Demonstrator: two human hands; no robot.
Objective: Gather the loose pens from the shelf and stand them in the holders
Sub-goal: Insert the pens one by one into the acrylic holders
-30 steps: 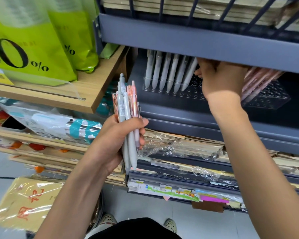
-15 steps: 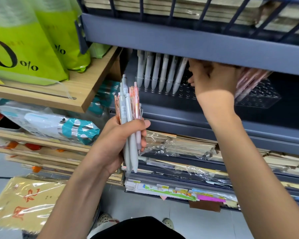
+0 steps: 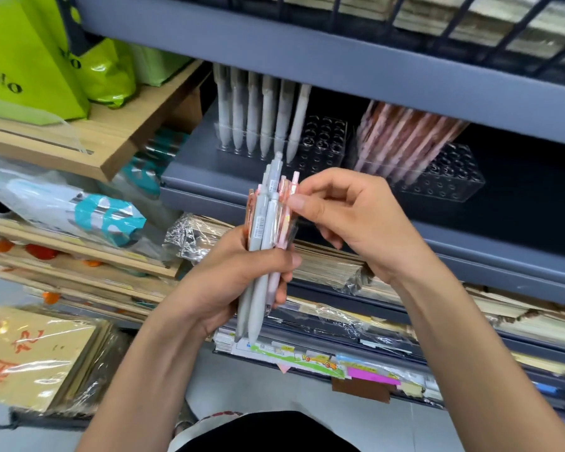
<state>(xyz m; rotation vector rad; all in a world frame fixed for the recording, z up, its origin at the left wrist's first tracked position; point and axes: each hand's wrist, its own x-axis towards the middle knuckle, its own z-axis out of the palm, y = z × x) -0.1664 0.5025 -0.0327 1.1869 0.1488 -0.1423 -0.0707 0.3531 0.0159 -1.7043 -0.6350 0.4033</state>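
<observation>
My left hand (image 3: 232, 282) grips a bundle of grey and pink pens (image 3: 268, 230), held upright in front of the grey shelf (image 3: 196, 177). My right hand (image 3: 349, 216) pinches the top of a pink pen in that bundle with thumb and forefinger. On the shelf behind stand two clear holders with round holes. The left holder (image 3: 323, 141) carries a row of several grey pens (image 3: 258, 109). The right holder (image 3: 450, 181) carries several pink pens (image 3: 402, 138) leaning to the right.
A grey shelf edge (image 3: 340, 66) overhangs the holders. Wrapped paper stacks (image 3: 323, 265) fill the shelves below. Wooden shelves (image 3: 118, 138) at the left bear green bags (image 3: 30, 60) and wrapped goods. Yellow packets (image 3: 30, 357) lie low at the left.
My right hand has come out from the pink pen holder under the shelf edge and moved down to the bundle in my left hand, where it now pinches a pink pen.
</observation>
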